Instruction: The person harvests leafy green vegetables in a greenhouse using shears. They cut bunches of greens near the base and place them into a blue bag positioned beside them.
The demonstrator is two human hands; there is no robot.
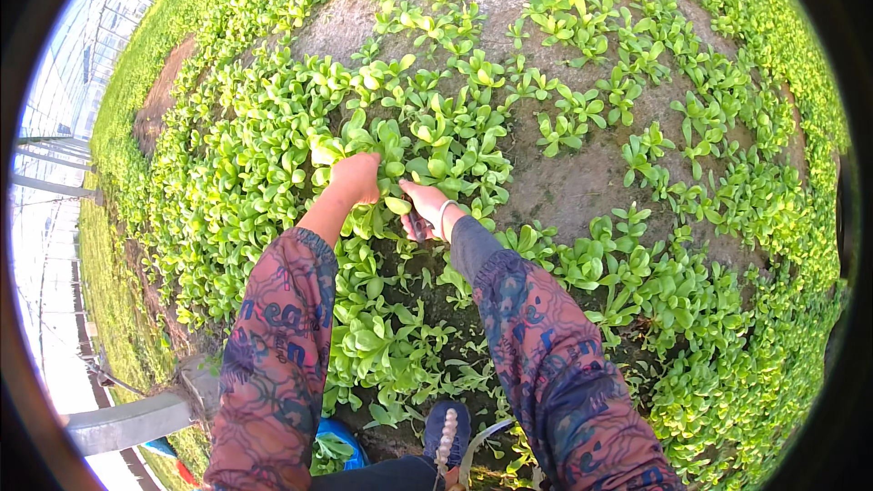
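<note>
Low leafy green plants (259,150) grow densely from the soil. Among them my left hand (357,177) is closed around the leaves of a plant, its fingers mostly hidden by leaves and by the hand itself. Just to its right, my right hand (426,210) grips a small dark tool (415,219), seemingly the handle of a knife or scissors; its working end cannot be made out. A pale yellow-green leaf (397,205) lies between the two hands. A light-coloured band circles the right wrist, and patterned sleeves cover both forearms.
A blue container (344,442) with picked leaves inside stands near my shoe (447,431). Brown soil (573,184) shows between plants at the right. A curved grey metal post (129,423) rises at the lower left, with a greenhouse frame (58,150) beyond.
</note>
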